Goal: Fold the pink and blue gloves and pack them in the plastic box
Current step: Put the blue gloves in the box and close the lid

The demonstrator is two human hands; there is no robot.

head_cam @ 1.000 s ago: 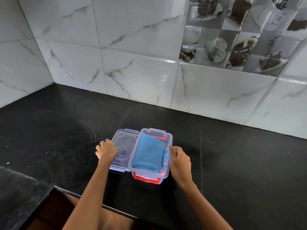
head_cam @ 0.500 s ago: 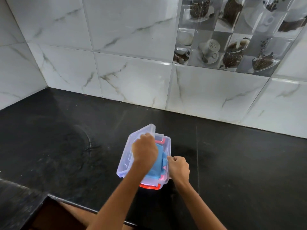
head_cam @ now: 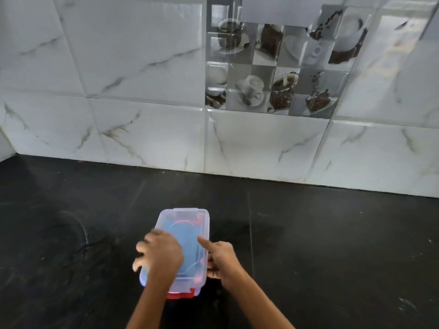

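So the box sits on the black counter, toward the near edge and a bit left of center, well apart from the wall. It's clear plastic with rounded corners, and its clear lid lies flat over the top. A red latch shows at the near end, with a bit more red visible through the lid at the far end. Through the lid the blue glove shows as a flat folded patch filling most of the inside. A small pink spot shows at the near right corner, but it's too small to say if that's the pink glove.

The left hand rests on top of the lid's near left part, fingers spread and a bit blurred, gripping nothing. The right hand is at the box's right side, index finger stretched out onto the lid's right edge, other fingers curled against the box wall; whether they actually grip it is hard to tell.

The left hand and forearm cover the near left part of the box. Behind the counter is a wall of white marble-look tiles, plus a patch of tiles with coffee-cup pictures further right.
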